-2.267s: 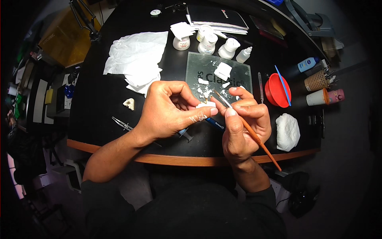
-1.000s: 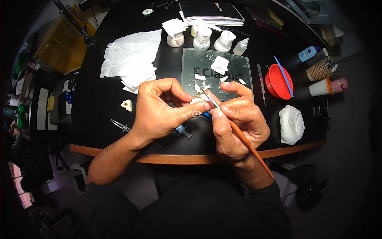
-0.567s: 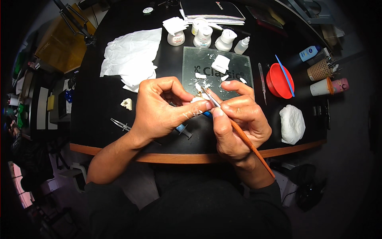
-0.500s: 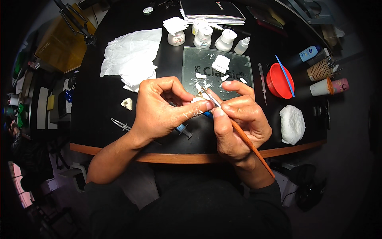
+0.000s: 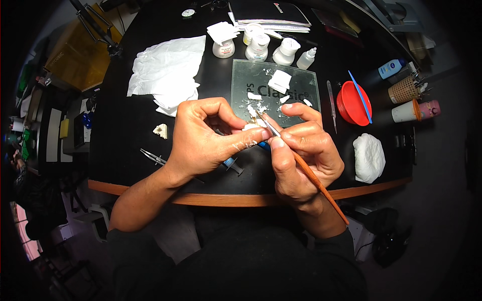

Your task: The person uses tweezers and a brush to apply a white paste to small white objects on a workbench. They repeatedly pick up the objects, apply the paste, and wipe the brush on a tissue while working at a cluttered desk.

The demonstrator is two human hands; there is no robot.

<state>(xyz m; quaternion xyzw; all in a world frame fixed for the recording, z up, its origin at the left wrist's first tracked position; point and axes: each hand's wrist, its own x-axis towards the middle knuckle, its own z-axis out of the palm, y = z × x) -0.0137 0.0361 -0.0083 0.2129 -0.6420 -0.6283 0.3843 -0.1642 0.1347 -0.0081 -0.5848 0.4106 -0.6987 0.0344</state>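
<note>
I pinch a small white piece between the thumb and fingertips of my left hand, over the near middle of the black worktop. The fingers of that hand are curled tight around it, so little of the piece shows. My right hand is closed on a brush with an orange-brown handle, held like a pen; its tip meets the piece just beside my left fingertips, and the handle slants back to the near right, past my wrist.

Just beyond my hands lies a glass slab with small dabs of white paste and a folded white square on it. Behind the slab, at the far side, stand four small white bottles in a row, and further back a dark book. To the far left lies crumpled white tissue. A small pale tooth model sits left of my left hand, and tweezers lie near it, toward the worktop's near edge. Under my hands a syringe with a blue part pokes out.

To the right of the slab lies a thin metal tool, then a red bowl with a blue stick across it. A white wad lies near right of the bowl. Cups stand at the far right.
</note>
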